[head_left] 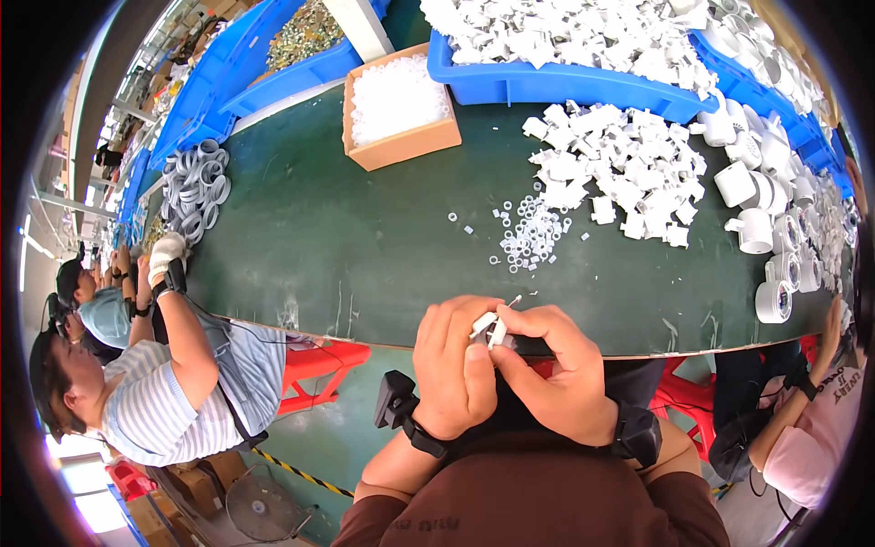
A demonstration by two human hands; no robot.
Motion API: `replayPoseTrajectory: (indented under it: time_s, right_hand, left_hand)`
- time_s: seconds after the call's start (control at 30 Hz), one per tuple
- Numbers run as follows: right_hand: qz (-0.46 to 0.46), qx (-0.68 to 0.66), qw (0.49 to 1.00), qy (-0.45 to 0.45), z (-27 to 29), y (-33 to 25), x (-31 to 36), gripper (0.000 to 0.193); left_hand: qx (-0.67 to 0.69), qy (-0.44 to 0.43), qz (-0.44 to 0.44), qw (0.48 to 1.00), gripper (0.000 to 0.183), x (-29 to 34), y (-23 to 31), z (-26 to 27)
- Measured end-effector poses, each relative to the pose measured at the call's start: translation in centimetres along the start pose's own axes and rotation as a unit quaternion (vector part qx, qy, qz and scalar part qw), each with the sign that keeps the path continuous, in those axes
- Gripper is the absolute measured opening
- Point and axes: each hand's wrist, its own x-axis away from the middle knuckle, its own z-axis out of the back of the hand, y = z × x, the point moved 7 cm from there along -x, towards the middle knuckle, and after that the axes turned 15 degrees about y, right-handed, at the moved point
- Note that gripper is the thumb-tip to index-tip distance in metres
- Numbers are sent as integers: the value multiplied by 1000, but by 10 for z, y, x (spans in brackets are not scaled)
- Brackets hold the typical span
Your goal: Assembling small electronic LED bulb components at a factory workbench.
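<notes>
Both hands meet in front of me, just over the near edge of the green table (pixel 346 264). My left hand (pixel 453 369) is closed, its thumb and fingers around a small white plastic part (pixel 486 324). From the right, my right hand (pixel 558 374) pinches at the same piece, thumb and forefinger on its side. A thin tip (pixel 514 301) sticks out above the fingers; its kind is too small to tell. Beyond the hands lies a scatter of small clear plastic rings (pixel 533 233). Farther back is a heap of white plastic parts (pixel 629 169).
A cardboard box (pixel 401 146) of small translucent pieces stands at the back. Blue bins (pixel 565 87) of white parts line the far side. White cylindrical housings (pixel 773 301) sit at right, grey rings (pixel 196 187) at left. A person (pixel 173 383) works at left, another (pixel 811 428) at right.
</notes>
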Motion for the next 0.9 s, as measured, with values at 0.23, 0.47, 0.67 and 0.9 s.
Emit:
replayPoseTrajectory:
  time_s: [0.23, 0.47, 0.67, 0.9]
  right_hand:
    - [44, 31, 995, 87, -2, 1, 5, 35]
    - [28, 8, 999, 43, -1, 11, 9, 39]
    - [39, -20, 998, -36, 3, 5, 4, 31]
    - [95, 290, 950, 73, 71, 10, -55, 9]
  left_hand:
    - [-25, 6, -15, 1000, 38, 0, 2, -4]
    - [-43, -2, -48, 998, 33, -1, 4, -5]
    - [-36, -14, -66, 997, 29, 1, 3, 0]
    - [-71, -94, -76, 990, 27, -12, 10, 0]
